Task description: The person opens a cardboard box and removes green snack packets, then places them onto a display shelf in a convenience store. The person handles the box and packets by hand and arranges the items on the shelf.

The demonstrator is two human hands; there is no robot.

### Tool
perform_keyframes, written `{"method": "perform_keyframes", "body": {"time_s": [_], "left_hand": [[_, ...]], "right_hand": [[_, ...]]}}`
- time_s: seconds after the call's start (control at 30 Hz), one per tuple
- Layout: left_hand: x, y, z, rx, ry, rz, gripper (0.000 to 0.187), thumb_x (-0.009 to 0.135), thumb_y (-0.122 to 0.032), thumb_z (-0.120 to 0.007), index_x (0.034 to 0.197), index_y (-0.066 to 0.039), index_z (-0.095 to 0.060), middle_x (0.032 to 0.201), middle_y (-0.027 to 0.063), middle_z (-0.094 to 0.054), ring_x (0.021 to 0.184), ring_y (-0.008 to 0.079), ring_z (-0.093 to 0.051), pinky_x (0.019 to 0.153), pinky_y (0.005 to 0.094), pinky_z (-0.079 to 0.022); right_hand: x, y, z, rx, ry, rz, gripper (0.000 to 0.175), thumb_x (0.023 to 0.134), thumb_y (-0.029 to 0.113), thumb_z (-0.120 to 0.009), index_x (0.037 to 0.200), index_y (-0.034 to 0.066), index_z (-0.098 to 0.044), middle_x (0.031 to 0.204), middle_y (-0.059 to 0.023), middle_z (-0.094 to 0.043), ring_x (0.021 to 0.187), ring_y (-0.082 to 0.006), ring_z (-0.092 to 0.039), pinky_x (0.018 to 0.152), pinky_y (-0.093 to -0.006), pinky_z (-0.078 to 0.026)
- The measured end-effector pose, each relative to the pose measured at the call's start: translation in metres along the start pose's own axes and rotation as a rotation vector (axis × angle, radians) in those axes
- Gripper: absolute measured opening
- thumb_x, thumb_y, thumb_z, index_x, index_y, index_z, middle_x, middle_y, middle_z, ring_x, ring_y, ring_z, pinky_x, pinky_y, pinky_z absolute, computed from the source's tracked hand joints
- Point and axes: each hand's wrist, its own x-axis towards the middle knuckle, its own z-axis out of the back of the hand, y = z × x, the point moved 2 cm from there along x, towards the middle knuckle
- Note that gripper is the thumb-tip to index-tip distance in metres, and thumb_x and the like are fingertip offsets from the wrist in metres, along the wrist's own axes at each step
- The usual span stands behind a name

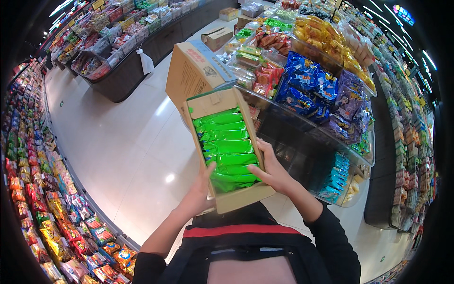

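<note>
Between my hands is an open cardboard display box (220, 204), tilted in front of my body. Green plastic snack packets (232, 146) lie stacked in a row inside it. My left hand (203, 186) grips the box's left side near its lower corner, with the thumb over the rim. My right hand (271, 167) holds the right side, its thumb resting above the packets. To the right of the box stands a clear-walled display bin (301, 149) with a dark interior. Blue snack bags (301, 85) and purple snack bags (344, 103) fill the bin behind it.
A large printed carton (198, 67) stands just beyond the box. Turquoise packets (335, 181) sit at the display's near right corner. Shelves of bagged snacks (67, 227) curve along the left. A white plastic bag (144, 61) hangs on another counter (120, 80) across the tiled floor (131, 142).
</note>
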Motion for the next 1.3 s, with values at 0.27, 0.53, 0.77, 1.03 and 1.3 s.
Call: {"method": "perform_keyframes", "body": {"time_s": [0.27, 0.53, 0.77, 1.03, 1.3], "left_hand": [[-0.043, 0.024, 0.019, -0.931, 0.472, 0.122, 0.130, 0.069, -0.011, -0.083, 0.166, -0.017, 0.004, 0.166, 0.0192, -0.017, 0.152, 0.0273, -0.029, 0.121, 0.0434, -0.033], [-0.011, -0.007, 0.014, -0.577, 0.098, 0.195, 0.141, 0.061, -0.047, -0.097, 0.166, -0.017, -0.009, 0.168, 0.0196, -0.019, 0.156, 0.0327, -0.019, 0.125, 0.0465, -0.021], [0.016, -0.035, 0.000, -0.205, -0.114, 0.038, 0.113, 0.066, -0.025, -0.096, 0.158, -0.017, -0.031, 0.157, 0.0276, -0.024, 0.146, 0.0476, -0.032, 0.121, 0.0480, -0.033], [-0.014, -0.025, -0.023, -0.168, 0.105, -0.205, 0.089, 0.075, -0.012, -0.088, 0.154, -0.019, -0.048, 0.159, 0.0297, -0.024, 0.149, 0.0510, -0.026, 0.122, 0.0471, -0.030], [-0.007, -0.016, -0.058, -0.396, 0.522, 0.083, 0.054, 0.102, -0.008, -0.059, 0.154, -0.020, -0.050, 0.169, 0.0264, -0.003, 0.156, 0.0418, -0.017, 0.124, 0.0388, -0.025]], "right_hand": [[-0.020, 0.003, -0.070, 0.065, -0.010, 0.091, 0.081, 0.100, 0.026, -0.060, 0.161, -0.0010, -0.014, 0.164, -0.0286, -0.018, 0.156, -0.0418, -0.016, 0.126, -0.0482, -0.016], [0.012, 0.001, -0.032, 0.140, -0.002, 0.040, 0.076, 0.102, 0.022, -0.056, 0.163, 0.0026, -0.015, 0.164, -0.0239, -0.024, 0.155, -0.0371, -0.021, 0.126, -0.0427, -0.016], [0.007, -0.009, -0.005, 0.365, 0.047, -0.158, 0.078, 0.101, 0.022, -0.062, 0.164, 0.0064, -0.018, 0.163, -0.0196, -0.034, 0.150, -0.0254, -0.034, 0.121, -0.0382, -0.029], [-0.105, 0.011, -0.033, 0.159, -0.240, -0.319, 0.069, 0.099, 0.011, -0.061, 0.160, 0.0042, -0.029, 0.151, -0.0245, -0.051, 0.137, -0.0323, -0.055, 0.110, -0.0386, -0.043], [-0.189, 0.013, -0.017, 0.053, -0.328, -0.546, 0.066, 0.094, 0.019, -0.073, 0.150, 0.0016, -0.043, 0.145, -0.0217, -0.057, 0.129, -0.0317, -0.062, 0.108, -0.0409, -0.048]]}}
